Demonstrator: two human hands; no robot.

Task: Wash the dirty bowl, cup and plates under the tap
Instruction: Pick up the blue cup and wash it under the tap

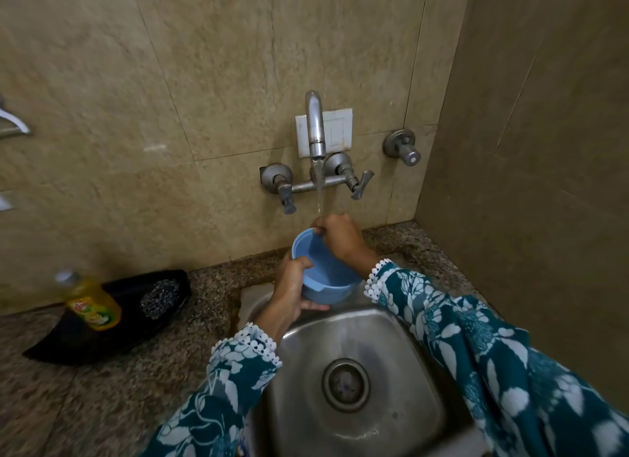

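Observation:
A light blue plastic bowl (pixel 320 273) is held tilted over the back of the steel sink (pixel 299 381). My left hand (pixel 289 293) grips its near-left rim and underside. My right hand (pixel 340 239) is on the far rim, fingers reaching into the bowl. Water runs from the wall tap (pixel 316 126) in a thin stream onto my right hand and the bowl's far edge. No cup or plates are in view.
A yellow dish-soap bottle (pixel 90 303) stands on the granite counter (pixel 102 388) to the left, beside a black tray (pixel 102 324) holding a steel scrubber (pixel 159 298). Two tap handles (pixel 360 184) and a separate valve (pixel 403 147) stick out of the tiled wall. A side wall is close on the right.

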